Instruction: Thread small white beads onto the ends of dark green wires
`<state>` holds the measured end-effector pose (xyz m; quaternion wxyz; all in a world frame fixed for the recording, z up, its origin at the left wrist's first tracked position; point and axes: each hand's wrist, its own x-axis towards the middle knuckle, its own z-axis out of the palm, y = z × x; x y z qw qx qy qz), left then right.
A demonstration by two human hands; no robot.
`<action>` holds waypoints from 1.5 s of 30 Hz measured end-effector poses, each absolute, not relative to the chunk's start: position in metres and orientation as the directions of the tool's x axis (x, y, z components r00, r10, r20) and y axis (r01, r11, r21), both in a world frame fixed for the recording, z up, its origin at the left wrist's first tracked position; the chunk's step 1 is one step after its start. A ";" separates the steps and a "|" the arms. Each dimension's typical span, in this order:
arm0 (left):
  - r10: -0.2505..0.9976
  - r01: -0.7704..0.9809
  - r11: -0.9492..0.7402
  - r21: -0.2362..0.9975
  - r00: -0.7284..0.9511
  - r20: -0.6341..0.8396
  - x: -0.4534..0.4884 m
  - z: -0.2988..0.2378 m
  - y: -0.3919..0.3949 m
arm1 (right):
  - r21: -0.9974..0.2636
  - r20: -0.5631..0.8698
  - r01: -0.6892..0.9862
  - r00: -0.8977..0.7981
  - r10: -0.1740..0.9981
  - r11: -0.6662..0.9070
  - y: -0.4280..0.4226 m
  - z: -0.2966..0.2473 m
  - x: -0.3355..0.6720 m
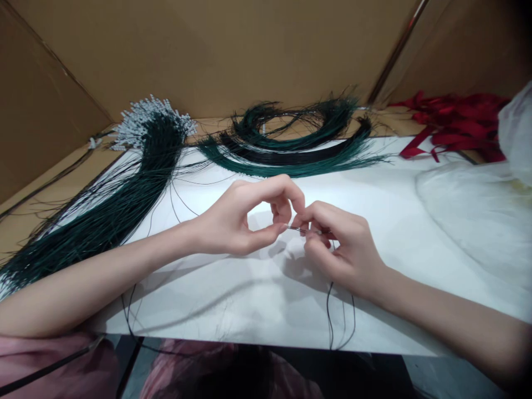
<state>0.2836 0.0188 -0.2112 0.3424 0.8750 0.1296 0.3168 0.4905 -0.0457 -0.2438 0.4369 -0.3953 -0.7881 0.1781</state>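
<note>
My left hand and my right hand meet over the middle of a white sheet. Both are closed in a pinch on one thin dark string stretched between the fingertips. The string's loose ends hang down from my right hand over the sheet's near edge. A long bundle of dark green strings with white plastic ends lies to the left of my left forearm.
A curved heap of dark green and black strings lies at the back of the sheet. Red ribbons sit at the back right, beside clear plastic bags. Brown cardboard walls close off the back and left.
</note>
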 end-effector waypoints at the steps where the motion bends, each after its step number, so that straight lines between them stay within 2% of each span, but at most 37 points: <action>1: 0.451 0.013 -0.725 0.689 0.765 0.460 0.283 -0.211 0.019 | -0.625 0.548 0.467 -0.308 0.777 0.626 -0.045 -0.244 0.491; 12: 0.492 0.061 -0.680 0.731 0.777 0.393 0.275 -0.208 0.035 | -0.623 0.568 0.447 -0.304 0.765 0.641 -0.046 -0.239 0.488; 14: 0.534 0.157 -0.711 0.686 0.756 0.380 0.270 -0.210 0.048 | -0.629 0.558 0.452 -0.304 0.772 0.633 -0.046 -0.238 0.488; 18: 0.600 0.427 -0.753 0.501 0.758 0.256 0.264 -0.224 0.068 | -0.638 0.546 0.458 -0.298 0.783 0.619 -0.045 -0.239 0.489; 26: 0.565 0.504 -0.822 0.265 0.778 0.274 0.270 -0.244 0.075 | -0.647 0.531 0.465 -0.295 0.795 0.605 -0.046 -0.239 0.488; 29: 0.599 0.552 -0.800 0.235 0.757 0.260 0.268 -0.242 0.079 | -0.644 0.536 0.463 -0.296 0.791 0.609 -0.046 -0.238 0.487; 36: 0.599 0.540 -0.796 0.274 0.770 0.219 0.268 -0.246 0.083 | -0.643 0.528 0.466 -0.305 0.793 0.607 -0.045 -0.241 0.488; 40: 0.589 0.507 -0.803 0.313 0.755 0.288 0.268 -0.239 0.080 | -0.646 0.530 0.467 -0.295 0.795 0.604 -0.045 -0.242 0.488; 42: 0.602 0.447 -0.783 0.433 0.719 0.347 0.268 -0.232 0.075 | -0.653 0.525 0.470 -0.284 0.802 0.594 -0.045 -0.242 0.488; 45: 0.631 0.254 -0.668 0.699 0.692 0.351 0.271 -0.223 0.063 | -0.658 0.525 0.472 -0.271 0.807 0.586 -0.045 -0.240 0.488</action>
